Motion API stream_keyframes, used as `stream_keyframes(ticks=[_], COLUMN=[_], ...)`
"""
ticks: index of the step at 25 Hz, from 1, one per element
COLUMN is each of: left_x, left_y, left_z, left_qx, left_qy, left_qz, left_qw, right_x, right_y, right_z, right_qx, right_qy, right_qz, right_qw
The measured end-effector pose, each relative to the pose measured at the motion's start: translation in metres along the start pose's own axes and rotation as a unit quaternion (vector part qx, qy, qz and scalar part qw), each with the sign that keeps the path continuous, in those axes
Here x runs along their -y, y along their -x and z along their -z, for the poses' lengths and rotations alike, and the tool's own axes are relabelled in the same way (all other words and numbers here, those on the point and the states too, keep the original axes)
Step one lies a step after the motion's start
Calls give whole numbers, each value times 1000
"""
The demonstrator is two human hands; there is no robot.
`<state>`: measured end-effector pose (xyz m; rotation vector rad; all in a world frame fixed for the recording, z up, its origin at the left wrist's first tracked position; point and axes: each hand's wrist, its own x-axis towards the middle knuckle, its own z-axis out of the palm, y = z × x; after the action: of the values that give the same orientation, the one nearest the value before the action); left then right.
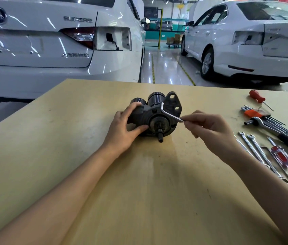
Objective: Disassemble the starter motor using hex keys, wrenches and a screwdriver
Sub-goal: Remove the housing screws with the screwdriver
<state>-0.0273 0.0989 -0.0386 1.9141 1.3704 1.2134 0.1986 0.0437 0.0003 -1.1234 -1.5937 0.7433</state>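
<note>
— Forearms are reaching across the wooden table. Hands?
— Left hand is gripping the starter motor mid-table; right hand is pinching a hex key seated in its housing.
— Beyond?
— Wrenches, screwdrivers lying rightward.

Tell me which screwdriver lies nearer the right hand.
The clear-handled screwdriver with red inside, beside the wrenches, is nearer the right hand. The orange-handled screwdriver lies farther back, at the table's far edge.

I am keeping the starter motor lying mid-bench; wrenches, hex key set and screwdrivers are lying along the right edge.
</note>
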Motion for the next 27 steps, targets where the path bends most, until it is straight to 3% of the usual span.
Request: stream_keyframes(ticks=[5, 10, 14, 16, 27], left_x=[-11, -36, -48, -47, -41], left_y=[6, 10, -6, -14, -13], left_z=[-4, -15, -24, -25, -20], left_qx=[30, -55, 50, 65, 59], left_qy=[-50, -83, -100, -107, 40], left_qz=[-46, -127, -128, -133, -126], left_qw=[997, 987, 985, 983, 990], right_x=[-2, -3, -4, -4, -5], right_y=[4, 3, 2, 1, 2], right_z=[10, 13, 17, 19, 19], right_qx=[18, -10, -25, -26, -54], right_qy=[24, 44, 40, 42, 51], right_qz=[-27, -34, -48, -61, -52], right_qw=[999, 998, 998, 997, 996])
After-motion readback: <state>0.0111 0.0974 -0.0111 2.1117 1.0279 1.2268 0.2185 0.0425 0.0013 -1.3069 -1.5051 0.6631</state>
